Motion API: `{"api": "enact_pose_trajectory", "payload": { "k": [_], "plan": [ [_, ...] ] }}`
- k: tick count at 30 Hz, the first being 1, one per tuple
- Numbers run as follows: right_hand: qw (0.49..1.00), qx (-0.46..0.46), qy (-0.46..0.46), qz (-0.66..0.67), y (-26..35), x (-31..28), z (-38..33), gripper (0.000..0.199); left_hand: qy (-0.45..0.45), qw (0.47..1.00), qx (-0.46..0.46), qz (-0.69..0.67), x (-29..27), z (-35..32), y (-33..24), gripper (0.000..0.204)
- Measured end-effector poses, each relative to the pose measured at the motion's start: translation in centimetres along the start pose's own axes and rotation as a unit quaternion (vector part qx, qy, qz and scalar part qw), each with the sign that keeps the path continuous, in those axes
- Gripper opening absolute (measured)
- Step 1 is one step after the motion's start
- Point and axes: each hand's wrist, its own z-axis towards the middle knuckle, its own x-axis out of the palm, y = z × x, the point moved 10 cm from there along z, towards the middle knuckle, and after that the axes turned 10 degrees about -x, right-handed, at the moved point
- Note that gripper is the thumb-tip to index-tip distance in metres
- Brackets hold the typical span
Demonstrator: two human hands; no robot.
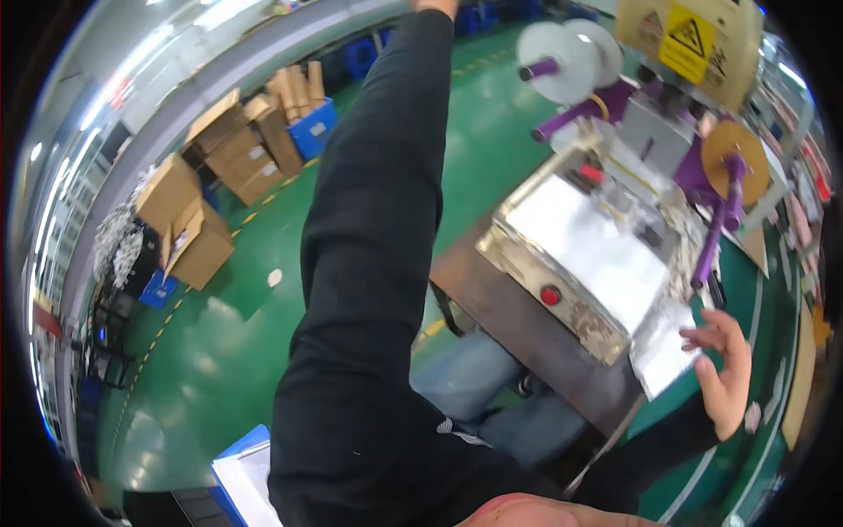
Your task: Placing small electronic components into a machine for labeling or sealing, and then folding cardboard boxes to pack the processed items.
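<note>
My left arm stretches far up and forward across the view in a black sleeve. Only a sliver of my left hand shows at the top edge, and its fingers are cut off. At the right, my right hand hangs with fingers apart and nothing in it. Nearest to it is a crumpled silver sheet at the corner of a machine. That machine has a worn cream base with a red button on its front and a shiny silver plate on top.
A clear reel and a brown roll sit on purple rods beside the machine. Its head bears a yellow warning label. A brown table supports it. Open cardboard boxes and a blue bin stand on the green floor leftward.
</note>
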Motion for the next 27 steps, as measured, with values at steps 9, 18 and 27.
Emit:
{"api": "enact_pose_trajectory", "payload": {
  "k": [9,18,27],
  "plan": [
    [0.993,-0.085,0.036,-0.078,4.5,1.7,-0.9,0.071,0.368,0.921,-0.020,0.128,6.1,-20.1,-6.7,0.074],
    [0.914,-0.377,0.127,-0.085,16.6,7.8,-2.5,0.053,0.394,0.891,0.056,0.217,3.0,-23.5,-10.6,0.128],
    [0.877,-0.432,0.159,0.139,21.3,12.2,-7.9,0.045,0.457,0.824,-0.024,0.335,5.2,-23.5,-8.9,0.133]
  ]
}}
